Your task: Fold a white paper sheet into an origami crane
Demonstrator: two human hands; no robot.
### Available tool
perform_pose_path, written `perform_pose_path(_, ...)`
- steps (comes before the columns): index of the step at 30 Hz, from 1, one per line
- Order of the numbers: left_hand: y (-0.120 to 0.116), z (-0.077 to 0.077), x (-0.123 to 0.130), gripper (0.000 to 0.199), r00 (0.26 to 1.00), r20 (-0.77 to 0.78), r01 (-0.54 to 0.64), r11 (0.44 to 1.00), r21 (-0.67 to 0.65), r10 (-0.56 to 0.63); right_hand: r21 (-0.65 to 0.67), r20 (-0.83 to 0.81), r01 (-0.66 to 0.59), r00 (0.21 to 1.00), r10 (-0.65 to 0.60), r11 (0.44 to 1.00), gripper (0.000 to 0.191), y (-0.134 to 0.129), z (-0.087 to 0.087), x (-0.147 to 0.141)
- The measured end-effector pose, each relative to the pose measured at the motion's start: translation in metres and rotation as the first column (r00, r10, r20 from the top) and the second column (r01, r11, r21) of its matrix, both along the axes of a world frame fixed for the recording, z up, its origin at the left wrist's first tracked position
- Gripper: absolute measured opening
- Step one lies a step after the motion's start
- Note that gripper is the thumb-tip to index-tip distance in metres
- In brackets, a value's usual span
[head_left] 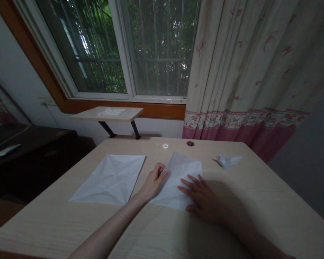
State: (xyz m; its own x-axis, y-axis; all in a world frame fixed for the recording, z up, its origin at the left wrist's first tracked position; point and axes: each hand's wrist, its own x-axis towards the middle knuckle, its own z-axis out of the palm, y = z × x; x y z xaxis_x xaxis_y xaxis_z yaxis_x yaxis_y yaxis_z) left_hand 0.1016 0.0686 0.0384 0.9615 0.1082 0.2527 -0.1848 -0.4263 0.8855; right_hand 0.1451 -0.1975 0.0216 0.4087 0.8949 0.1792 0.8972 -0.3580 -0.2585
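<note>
A white sheet of paper (178, 169) lies in front of me on the pale wooden table, its left side lifted a little. My left hand (154, 181) pinches that left edge between thumb and curled fingers. Spread fingers of my right hand (201, 198) rest on the sheet's right part, pressing it from above. To the left lies a second white sheet (110, 180), spread out and marked with crossing creases. A small folded paper crane (228, 161) sits on the table to the right of my hands.
The pale wooden table (56, 223) has a round cable hole (190, 144) near its far edge. Behind it, a small raised shelf (89, 114) on black legs bears crumpled white paper (112, 112). Beyond are a window and a curtain (221, 90). A dark cabinet (43, 151) stands at left.
</note>
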Motion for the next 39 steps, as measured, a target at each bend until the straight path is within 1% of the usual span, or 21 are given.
perform_pose_path(2, -0.001, 0.000, 0.000, 0.029, 0.999, -0.003, 0.044, 0.997, -0.062, -0.044, 0.000, 0.006, 0.003, 1.000, -0.003, 1.000, 0.066, -0.001, -0.002, 0.001)
perform_pose_path(5, -0.003, 0.003, -0.002, 0.035, 0.985, -0.012, 0.166, 0.969, -0.181, -0.171, 0.014, 0.022, 0.013, 1.000, -0.013, 1.000, 0.069, -0.001, -0.004, 0.002)
perform_pose_path(9, -0.001, 0.008, -0.007, 0.047, 0.951, -0.028, 0.294, 0.929, -0.226, -0.308, 0.048, 0.019, 0.020, 1.000, -0.021, 0.999, 0.072, -0.001, -0.010, 0.004)
perform_pose_path(11, 0.000, 0.010, -0.010, 0.055, 0.926, -0.073, 0.344, 0.908, -0.238, -0.370, 0.105, 0.001, 0.035, 0.999, -0.035, 0.994, 0.067, -0.001, -0.016, 0.007)
perform_pose_path(12, 0.000, 0.011, -0.011, 0.060, 0.913, -0.088, 0.368, 0.898, -0.240, -0.398, 0.161, -0.011, 0.051, 0.999, -0.050, 0.986, 0.060, -0.001, -0.020, 0.010)
perform_pose_path(13, 0.000, 0.012, -0.012, 0.065, 0.903, -0.094, 0.390, 0.890, -0.234, -0.420, 0.243, -0.033, 0.089, 0.996, -0.083, 0.966, 0.048, -0.001, -0.024, 0.014)
perform_pose_path(14, 0.000, 0.013, -0.013, 0.068, 0.895, -0.090, 0.410, 0.886, -0.217, -0.436, 0.330, -0.066, 0.116, 0.993, -0.100, 0.937, 0.038, -0.002, -0.027, 0.018)
perform_pose_path(15, -0.001, 0.014, -0.014, 0.070, 0.890, -0.083, 0.428, 0.885, -0.185, -0.448, 0.437, -0.104, 0.155, 0.987, -0.122, 0.886, 0.033, -0.003, -0.031, 0.021)
perform_pose_path(17, -0.005, 0.017, -0.016, 0.070, 0.893, -0.068, 0.441, 0.894, -0.076, -0.445, 0.606, -0.182, 0.232, 0.972, -0.151, 0.761, 0.028, -0.005, -0.036, 0.029)
perform_pose_path(18, -0.006, 0.018, -0.017, 0.071, 0.898, -0.063, 0.436, 0.900, 0.004, -0.435, 0.653, -0.222, 0.275, 0.960, -0.169, 0.706, 0.026, -0.006, -0.038, 0.031)
perform_pose_path(19, -0.008, 0.018, -0.018, 0.070, 0.909, -0.052, 0.417, 0.904, 0.098, -0.414, 0.680, -0.263, 0.324, 0.945, -0.194, 0.658, 0.025, -0.007, -0.038, 0.033)
perform_pose_path(20, -0.010, 0.019, -0.018, 0.067, 0.915, -0.040, 0.400, 0.894, 0.203, -0.401, 0.689, -0.305, 0.380, 0.924, -0.229, 0.617, 0.023, -0.008, -0.037, 0.035)
perform_pose_path(21, -0.011, 0.019, -0.019, 0.064, 0.919, -0.026, 0.383, 0.873, 0.303, -0.394, 0.683, -0.349, 0.439, 0.898, -0.268, 0.584, 0.022, -0.009, -0.036, 0.035)
perform_pose_path(23, -0.012, 0.018, -0.020, 0.060, 0.917, 0.005, 0.350, 0.811, 0.468, -0.398, 0.665, -0.416, 0.539, 0.842, -0.343, 0.517, 0.022, -0.009, -0.031, 0.035)
perform_pose_path(24, -0.013, 0.018, -0.020, 0.060, 0.913, 0.017, 0.338, 0.781, 0.524, -0.407, 0.664, -0.432, 0.569, 0.822, -0.371, 0.485, 0.023, -0.008, -0.029, 0.035)
perform_pose_path(26, -0.013, 0.018, -0.020, 0.061, 0.905, 0.033, 0.322, 0.736, 0.595, -0.423, 0.692, -0.425, 0.580, 0.808, -0.408, 0.429, 0.025, -0.007, -0.024, 0.034)
perform_pose_path(28, -0.012, 0.017, -0.020, 0.062, 0.896, 0.034, 0.325, 0.706, 0.629, -0.443, 0.724, -0.398, 0.565, 0.811, -0.429, 0.397, 0.027, -0.006, -0.021, 0.033)
perform_pose_path(30, -0.012, 0.016, -0.020, 0.063, 0.886, 0.033, 0.336, 0.687, 0.645, -0.463, 0.732, -0.388, 0.559, 0.812, -0.435, 0.389, 0.030, -0.005, -0.019, 0.031)
perform_pose_path(32, -0.013, 0.016, -0.021, 0.062, 0.875, 0.031, 0.345, 0.668, 0.659, -0.483, 0.722, -0.389, 0.561, 0.813, -0.433, 0.405, 0.032, -0.005, -0.018, 0.030)
perform_pose_path(34, -0.014, 0.016, -0.022, 0.060, 0.869, 0.027, 0.346, 0.645, 0.681, -0.494, 0.720, -0.364, 0.533, 0.835, -0.412, 0.444, 0.033, -0.005, -0.018, 0.028)
perform_pose_path(39, -0.019, 0.019, -0.024, 0.054, 0.855, -0.019, 0.355, 0.559, 0.749, -0.518, 0.735, -0.239, 0.381, 0.920, -0.312, 0.561, 0.034, -0.006, -0.015, 0.025)
